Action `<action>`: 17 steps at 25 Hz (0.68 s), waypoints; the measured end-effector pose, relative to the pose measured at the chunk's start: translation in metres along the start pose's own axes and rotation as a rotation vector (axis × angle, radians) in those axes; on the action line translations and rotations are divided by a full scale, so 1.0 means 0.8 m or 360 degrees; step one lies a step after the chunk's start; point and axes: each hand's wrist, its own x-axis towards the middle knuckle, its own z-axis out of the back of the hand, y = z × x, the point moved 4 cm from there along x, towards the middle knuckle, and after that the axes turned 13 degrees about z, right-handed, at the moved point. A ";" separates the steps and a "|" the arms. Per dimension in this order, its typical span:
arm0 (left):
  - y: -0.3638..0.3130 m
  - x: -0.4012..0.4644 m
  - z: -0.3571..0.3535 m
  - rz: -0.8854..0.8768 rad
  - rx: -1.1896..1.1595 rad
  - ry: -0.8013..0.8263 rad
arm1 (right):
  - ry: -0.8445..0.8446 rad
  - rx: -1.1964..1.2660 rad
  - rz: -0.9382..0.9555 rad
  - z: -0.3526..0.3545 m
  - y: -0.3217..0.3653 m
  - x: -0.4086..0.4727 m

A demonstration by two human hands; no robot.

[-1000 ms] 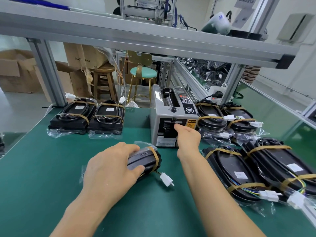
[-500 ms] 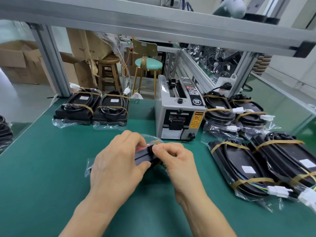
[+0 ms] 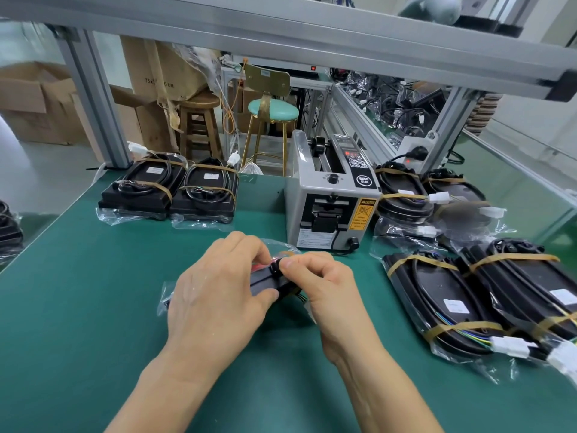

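Holding the unit (image 3: 265, 281) on its edge near the middle of the mat (image 3: 93, 307), your left hand (image 3: 218, 292) wraps over it. The fingers curl down the far side and the thumb (image 3: 269, 295) presses the near face. Your right hand (image 3: 324, 285) pinches with thumb and forefinger at the unit's upper right end. There the clear bag (image 3: 164, 300) bunches, and a reddish strip (image 3: 258, 265) shows between your hands. It is probably tape, but too small to be sure.

Expect a stiff plastic shell that is fairly light, since one hand steadies it. The film looks slick and will likely slide over the shell, so clamp the flat faces through the bag rather than grabbing loose film. The wires (image 3: 300, 297) under your right hand are the weak spot, so don't pull on them.

Just beyond, toward the far edge, stands the dispenser (image 3: 327, 207). More bagged units (image 3: 437, 295) lie along the right edge, and a pair (image 3: 168, 189) sits at the far left corner.

A second ago your right hand was at the dispenser's mouth, and the unit's white plug lay bare on the mat. Half a second ago that hand had already come back to the unit. Since then both hands have barely shifted.
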 end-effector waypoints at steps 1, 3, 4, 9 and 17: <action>0.000 0.000 0.000 0.0002 -0.0002 0.0000 | 0.0006 -0.0017 0.0004 0.000 0.000 0.001; -0.001 0.000 0.000 -0.0004 0.0000 -0.0004 | -0.0001 -0.0080 0.0042 0.001 0.000 0.002; -0.001 0.000 0.000 -0.0015 0.0002 -0.0005 | -0.0002 -0.0116 0.0068 0.001 -0.001 0.003; -0.004 -0.001 0.000 -0.0051 -0.0014 0.0012 | 0.0002 -0.0275 0.0181 0.001 -0.002 0.002; -0.007 0.001 -0.001 -0.0104 -0.0015 -0.0020 | -0.0122 -0.0596 0.0205 0.005 0.000 -0.001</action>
